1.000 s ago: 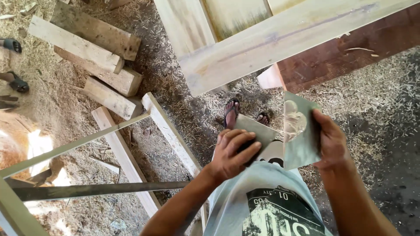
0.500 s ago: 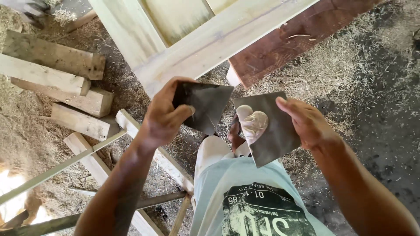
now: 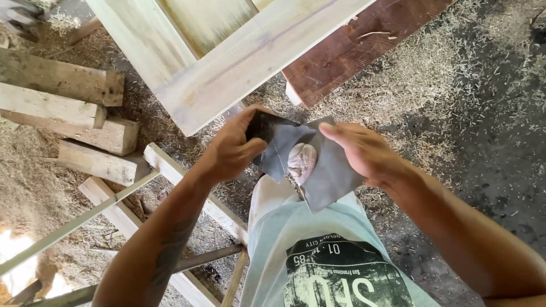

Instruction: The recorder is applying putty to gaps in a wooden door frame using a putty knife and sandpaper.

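Observation:
I hold two dark grey sheets of sandpaper in front of my chest. My left hand (image 3: 232, 149) grips the smaller, folded sheet (image 3: 277, 149) by its upper left edge. My right hand (image 3: 364, 152) holds the larger sheet (image 3: 329, 176), which has a pale worn patch (image 3: 301, 161) near its middle. The two sheets overlap where the hands meet. A pale wooden frame (image 3: 244, 62) lies just beyond my hands, over the sawdust floor.
Several short timber offcuts (image 3: 74, 113) lie stacked at the left. A dark red-brown plank (image 3: 364, 51) runs under the frame at the upper right. Thin wooden bars (image 3: 79, 222) cross the lower left. Wood shavings (image 3: 455, 96) cover the ground on the right.
My hands have come together, so the two sandpaper sheets now overlap instead of being held apart. The view has shifted slightly toward the frame.

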